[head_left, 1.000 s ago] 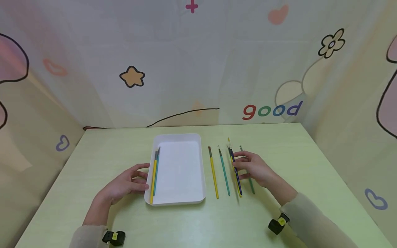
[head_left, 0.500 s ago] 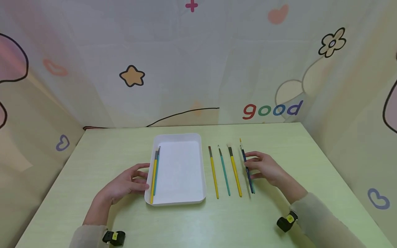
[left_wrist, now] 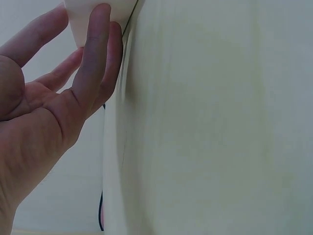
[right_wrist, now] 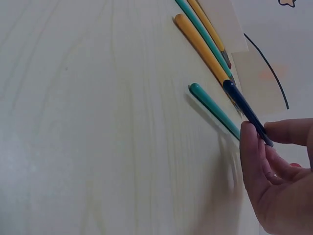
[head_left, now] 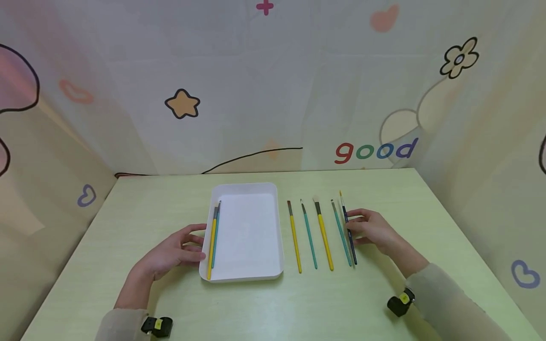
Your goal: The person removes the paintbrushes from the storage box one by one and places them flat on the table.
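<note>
Navy paintbrush (head_left: 351, 241), right of frame centre: I saw remotely that the right hand (head_left: 370, 230) pinched it mid-handle, likely for balance; left of centre, the left hand (head_left: 172, 253), fingers loosely spread, touched the white tray (head_left: 247, 232), probably steadying it.

R hand (head_left: 372, 229) w/ navy brush (head_left: 351, 244), L hand (head_left: 172, 251) touching wht tray (head_left: 247, 232)

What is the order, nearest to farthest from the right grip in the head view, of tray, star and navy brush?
1. Navy brush, held in the right grip.
2. Tray, left, beyond the loose brushes.
3. Star, farther left, on the backdrop.
</note>
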Demonstrator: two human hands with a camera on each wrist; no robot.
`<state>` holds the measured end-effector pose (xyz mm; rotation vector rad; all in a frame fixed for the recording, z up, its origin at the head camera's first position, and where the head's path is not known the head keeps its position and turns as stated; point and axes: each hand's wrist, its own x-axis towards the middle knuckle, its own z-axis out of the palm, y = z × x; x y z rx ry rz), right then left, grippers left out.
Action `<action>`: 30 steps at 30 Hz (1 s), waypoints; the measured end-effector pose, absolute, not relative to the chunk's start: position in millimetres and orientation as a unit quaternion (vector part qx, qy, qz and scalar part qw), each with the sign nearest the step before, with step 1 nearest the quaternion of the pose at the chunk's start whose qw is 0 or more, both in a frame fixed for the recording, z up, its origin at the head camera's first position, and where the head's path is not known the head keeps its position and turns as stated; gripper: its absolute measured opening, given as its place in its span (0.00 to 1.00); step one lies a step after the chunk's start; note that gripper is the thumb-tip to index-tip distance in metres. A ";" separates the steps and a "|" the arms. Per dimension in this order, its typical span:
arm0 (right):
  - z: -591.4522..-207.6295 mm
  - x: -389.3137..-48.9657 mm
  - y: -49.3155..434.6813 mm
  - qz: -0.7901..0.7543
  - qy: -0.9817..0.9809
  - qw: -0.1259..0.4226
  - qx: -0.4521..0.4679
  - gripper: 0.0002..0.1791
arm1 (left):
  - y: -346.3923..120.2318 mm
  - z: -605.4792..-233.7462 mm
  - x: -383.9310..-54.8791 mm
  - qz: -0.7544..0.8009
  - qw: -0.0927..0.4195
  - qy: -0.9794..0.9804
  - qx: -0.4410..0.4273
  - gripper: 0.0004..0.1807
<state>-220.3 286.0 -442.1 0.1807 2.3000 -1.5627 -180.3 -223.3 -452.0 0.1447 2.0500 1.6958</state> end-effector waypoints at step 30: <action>-441.3 -225.6 300.8 -0.442 0.881 0.154 0.068 0.25 | -224.7 -451.9 -182.1 0.615 0.241 0.749 0.052 0.46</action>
